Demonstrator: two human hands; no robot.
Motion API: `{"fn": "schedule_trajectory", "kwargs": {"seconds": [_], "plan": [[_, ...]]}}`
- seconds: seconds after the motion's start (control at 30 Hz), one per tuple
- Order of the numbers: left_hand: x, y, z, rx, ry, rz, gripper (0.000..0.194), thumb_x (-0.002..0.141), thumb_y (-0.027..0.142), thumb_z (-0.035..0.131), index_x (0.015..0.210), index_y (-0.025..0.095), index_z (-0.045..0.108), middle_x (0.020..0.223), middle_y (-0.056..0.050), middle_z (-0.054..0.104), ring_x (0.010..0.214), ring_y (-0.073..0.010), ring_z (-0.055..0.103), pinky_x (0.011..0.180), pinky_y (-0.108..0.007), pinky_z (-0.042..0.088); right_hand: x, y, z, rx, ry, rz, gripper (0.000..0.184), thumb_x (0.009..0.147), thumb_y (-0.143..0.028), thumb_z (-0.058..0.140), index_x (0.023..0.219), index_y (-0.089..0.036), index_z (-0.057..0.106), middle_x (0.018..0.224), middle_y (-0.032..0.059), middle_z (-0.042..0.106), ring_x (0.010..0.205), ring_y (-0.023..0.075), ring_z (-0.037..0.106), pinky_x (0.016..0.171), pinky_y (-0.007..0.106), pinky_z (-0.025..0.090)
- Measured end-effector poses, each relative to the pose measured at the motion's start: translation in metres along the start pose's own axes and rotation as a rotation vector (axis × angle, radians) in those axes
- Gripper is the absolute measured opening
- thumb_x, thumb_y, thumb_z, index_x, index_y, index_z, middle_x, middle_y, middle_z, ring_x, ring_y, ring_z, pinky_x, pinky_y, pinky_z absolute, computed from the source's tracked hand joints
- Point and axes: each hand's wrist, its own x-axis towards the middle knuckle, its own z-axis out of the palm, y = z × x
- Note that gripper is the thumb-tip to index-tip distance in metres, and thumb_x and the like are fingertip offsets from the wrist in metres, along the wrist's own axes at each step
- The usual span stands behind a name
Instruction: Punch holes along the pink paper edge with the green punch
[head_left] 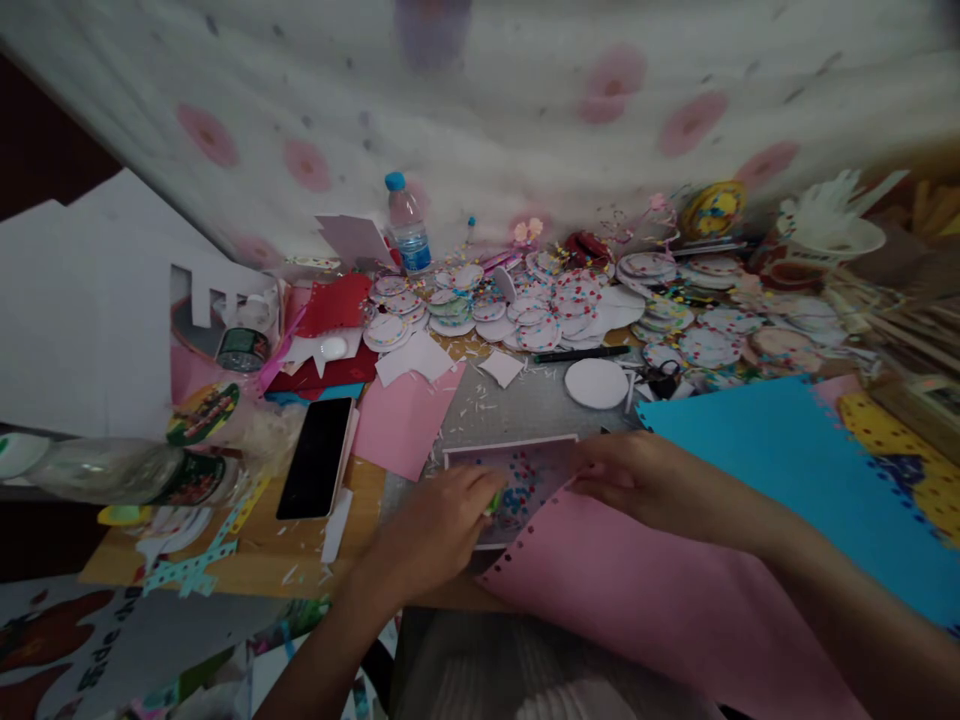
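A flowered curtain (510,110) hangs at twelve o'clock. At five o'clock slopes a hole-edged pink sheet (637,590), its corner pinched by the right hand (630,475); at six, over a shallow tray (553,460) with coloured bits (517,488), the left hand (450,515) grips a small green object (493,503).

Near the front edge of the surface (370,492), the left hand (442,515) hides most of a green thing (493,503), too little showing to name. The right hand (634,472) covers the far corner of the pink sheet (637,590), which the picture's bottom edge cuts off. Red and blue bits (517,490) are too small to make out. Toward the surface's right edge, sticks (892,315) blur.
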Motion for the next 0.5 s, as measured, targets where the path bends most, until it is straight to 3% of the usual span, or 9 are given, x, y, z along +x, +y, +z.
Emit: {"fn": "schedule_trajectory", "kwargs": {"seconds": [0.1, 0.2, 0.33, 0.4, 0.5], "plan": [[-0.001, 0.003, 0.000, -0.300, 0.050, -0.082, 0.038, 0.087, 0.024, 0.057, 0.124, 0.024, 0.052, 0.124, -0.007, 0.060, 0.114, -0.0236, 0.053, 0.099, -0.038, 0.040, -0.008, -0.002, -0.002, 0.053, 0.050, 0.013, 0.011, 0.087, -0.024, 0.056, 0.091, -0.023, 0.066, 0.087, 0.0009, 0.071, 0.077, 0.0165, 0.065, 0.064, 0.026, 0.050], [-0.005, 0.005, -0.001, -0.718, 0.116, -0.127, 0.038, 0.087, 0.041, 0.055, 0.119, 0.020, 0.056, 0.119, -0.010, 0.062, 0.109, -0.0254, 0.058, 0.092, -0.036, 0.044, -0.017, -0.008, -0.005, 0.060, 0.190, 0.042, 0.015, 0.088, -0.034, 0.056, 0.086, -0.023, 0.066, 0.074, -0.0009, 0.067, 0.063, 0.0142, 0.059, 0.054, 0.025, 0.046], [-0.007, 0.004, -0.001, -1.121, 0.099, -0.104, 0.036, 0.090, 0.042, 0.052, 0.112, 0.016, 0.060, 0.122, -0.014, 0.063, 0.109, -0.0283, 0.059, 0.092, -0.038, 0.044, -0.028, -0.015, -0.007, 0.074, 0.371, 0.038, 0.018, 0.088, -0.038, 0.055, 0.085, -0.023, 0.064, 0.071, -0.0014, 0.063, 0.059, 0.0130, 0.053, 0.050, 0.024, 0.042], [-0.004, 0.002, 0.000, -1.265, 0.122, -0.135, 0.030, 0.092, 0.037, 0.051, 0.109, 0.015, 0.061, 0.118, -0.015, 0.066, 0.107, -0.0285, 0.061, 0.092, -0.041, 0.044, -0.032, -0.019, -0.004, 0.076, 0.337, 0.013, 0.016, 0.089, -0.037, 0.055, 0.086, -0.023, 0.063, 0.071, -0.0017, 0.062, 0.058, 0.0125, 0.052, 0.049, 0.023, 0.041], [0.004, 0.000, 0.000, -1.432, 0.110, -0.182, 0.031, 0.093, 0.038, 0.048, 0.102, 0.012, 0.063, 0.109, -0.017, 0.070, 0.099, -0.0285, 0.066, 0.091, -0.042, 0.045, -0.034, -0.028, 0.005, 0.096, 0.180, -0.059, 0.012, 0.092, -0.029, 0.052, 0.086, -0.023, 0.061, 0.076, -0.0006, 0.063, 0.065, 0.0129, 0.056, 0.056, 0.024, 0.045]]}}
